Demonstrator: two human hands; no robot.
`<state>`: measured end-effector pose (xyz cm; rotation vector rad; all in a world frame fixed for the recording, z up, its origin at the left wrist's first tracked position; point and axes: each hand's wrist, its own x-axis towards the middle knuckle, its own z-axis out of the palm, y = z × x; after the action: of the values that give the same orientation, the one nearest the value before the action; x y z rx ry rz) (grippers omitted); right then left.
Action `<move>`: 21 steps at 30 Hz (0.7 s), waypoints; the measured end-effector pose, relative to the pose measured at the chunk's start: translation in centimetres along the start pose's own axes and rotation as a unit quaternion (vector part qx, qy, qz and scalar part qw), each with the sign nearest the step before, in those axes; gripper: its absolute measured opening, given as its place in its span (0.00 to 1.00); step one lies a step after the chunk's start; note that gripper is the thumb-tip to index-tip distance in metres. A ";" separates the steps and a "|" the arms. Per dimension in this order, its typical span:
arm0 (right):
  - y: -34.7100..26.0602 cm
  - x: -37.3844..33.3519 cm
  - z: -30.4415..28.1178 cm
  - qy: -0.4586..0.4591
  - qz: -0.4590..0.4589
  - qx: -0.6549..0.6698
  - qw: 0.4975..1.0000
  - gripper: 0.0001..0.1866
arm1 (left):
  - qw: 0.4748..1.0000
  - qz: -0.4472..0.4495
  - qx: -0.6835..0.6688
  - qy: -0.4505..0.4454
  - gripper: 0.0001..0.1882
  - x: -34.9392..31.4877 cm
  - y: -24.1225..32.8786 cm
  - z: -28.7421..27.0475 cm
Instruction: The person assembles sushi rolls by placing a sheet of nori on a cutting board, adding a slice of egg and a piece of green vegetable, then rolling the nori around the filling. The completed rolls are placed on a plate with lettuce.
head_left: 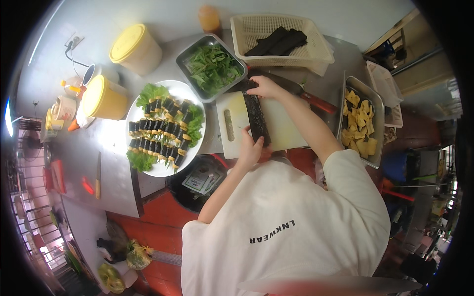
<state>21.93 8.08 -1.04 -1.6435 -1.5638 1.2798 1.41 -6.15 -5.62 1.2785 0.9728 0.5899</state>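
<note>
A dark, glossy strip of seaweed point(256, 117) lies lengthwise over a white cutting board point(288, 129). At its near end, my left hand point(251, 147) has closed its thumb and fingers on the edge. My right hand point(264, 88) pinches the far end. Just beyond the board lies a knife point(318, 102) with a red handle, partly behind my right forearm. To the left, a round white plate point(167, 171) bears rows of small seaweed-wrapped rolls point(160, 129) on lettuce. Green leaves point(212, 69) fill a metal tray point(183, 61) behind the board.
A cream plastic basket point(316, 56) with dark seaweed sheets point(277, 42) stands at the back. On the right, a metal tray point(379, 126) holds yellow fried pieces point(358, 121). Yellow-lidded tubs point(133, 44) stand at the back left. Below the counter sits a black bin point(180, 190).
</note>
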 end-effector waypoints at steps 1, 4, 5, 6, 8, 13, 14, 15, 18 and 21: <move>-0.2 0.0 0.2 0.006 -0.013 -0.008 1.000 0.15 | 0.999 0.008 0.053 -0.002 0.27 -0.2 -0.5 -0.2; -0.5 -0.7 0.5 0.021 -0.030 -0.016 0.999 0.14 | 0.971 0.003 0.236 -0.023 0.25 -2.3 5.2 0.1; -0.6 -0.8 0.5 0.021 -0.027 -0.007 0.999 0.14 | 0.936 0.035 0.349 -0.019 0.24 -2.5 5.8 0.0; -0.6 -0.9 0.5 0.022 -0.024 0.002 0.999 0.15 | 0.887 0.067 0.457 -0.014 0.25 -2.7 6.5 -0.1; -1.0 -1.1 0.6 0.034 -0.004 0.000 0.999 0.16 | 0.866 0.069 0.496 -0.004 0.24 -2.6 8.7 -0.7; -1.0 -1.5 1.2 0.067 -0.029 -0.026 0.997 0.20 | 0.838 0.245 0.472 0.122 0.27 -1.0 8.7 -1.9; -1.0 -1.5 1.5 0.074 -0.032 -0.026 0.996 0.21 | 0.825 0.310 0.461 0.104 0.28 -0.3 8.6 -2.3; -1.0 -1.6 1.6 0.082 -0.036 -0.026 0.996 0.21 | 0.808 0.373 0.449 0.086 0.29 0.3 8.5 -2.6; -1.4 -2.0 1.6 0.091 -0.048 -0.038 0.994 0.22 | 0.871 0.344 0.347 0.048 0.31 0.5 7.5 -2.8; -0.4 -1.7 2.0 0.129 -0.096 -0.065 0.985 0.22 | 0.923 0.260 0.284 -0.004 0.31 0.0 6.9 -2.5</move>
<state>20.19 6.09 -1.07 -1.6187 -1.6260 0.8452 0.24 -3.31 1.07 2.0940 0.8191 0.7319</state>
